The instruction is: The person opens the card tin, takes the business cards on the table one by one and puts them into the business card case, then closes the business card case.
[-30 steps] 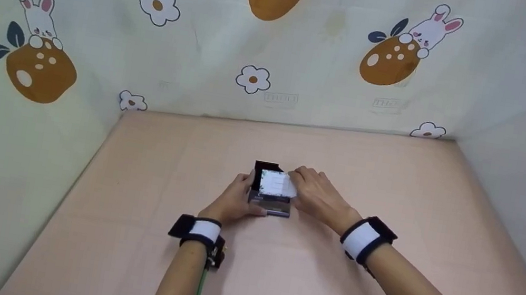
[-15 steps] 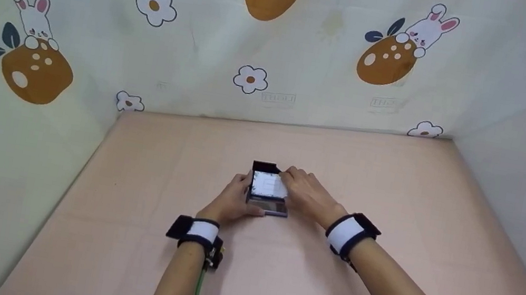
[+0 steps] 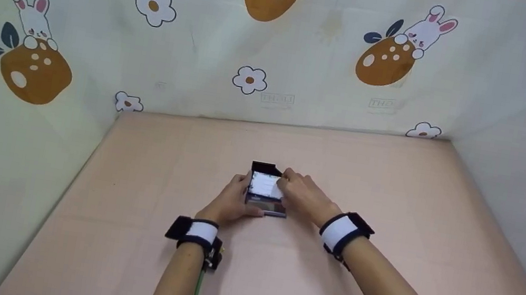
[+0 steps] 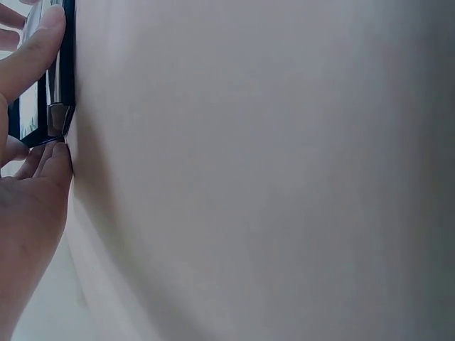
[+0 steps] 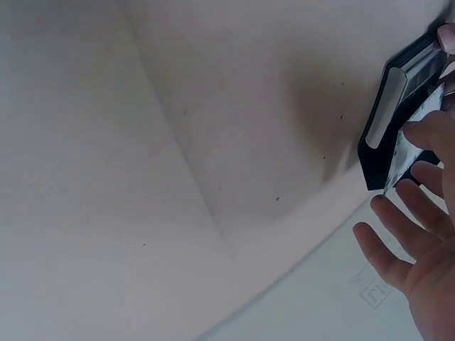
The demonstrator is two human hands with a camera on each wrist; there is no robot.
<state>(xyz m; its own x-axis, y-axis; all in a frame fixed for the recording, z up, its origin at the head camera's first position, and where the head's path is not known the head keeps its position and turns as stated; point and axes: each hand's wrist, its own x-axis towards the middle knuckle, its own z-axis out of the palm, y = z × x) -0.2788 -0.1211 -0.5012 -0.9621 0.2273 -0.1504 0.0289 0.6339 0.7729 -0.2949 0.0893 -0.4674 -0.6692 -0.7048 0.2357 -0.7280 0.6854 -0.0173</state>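
Observation:
Near the middle of the table, a small dark card case (image 3: 269, 206) with a black flap (image 3: 264, 168) lies between both hands. My left hand (image 3: 230, 198) grips its left side, the thumb over the near edge. Its silvery rim and one corner show in the left wrist view (image 4: 58, 121). A white card with a leafy printed border (image 3: 263, 185) overlaps the inside of the case. The right hand (image 3: 307, 196) pinches the card's right part. In the right wrist view, the thumb (image 5: 426, 131) presses on the card while the other fingers spread out behind it.
A pale pink cloth covers the table (image 3: 176, 154). Patterned fabric walls (image 3: 319, 66) with rabbits and flowers enclose its back and sides. Each wrist wears a strapped band (image 3: 345, 233) with a green cable (image 3: 196, 291) running back along the arm.
My right hand has moved left with the card, which now lies further over the case. The left hand keeps its grip on the case with hardly any shift.

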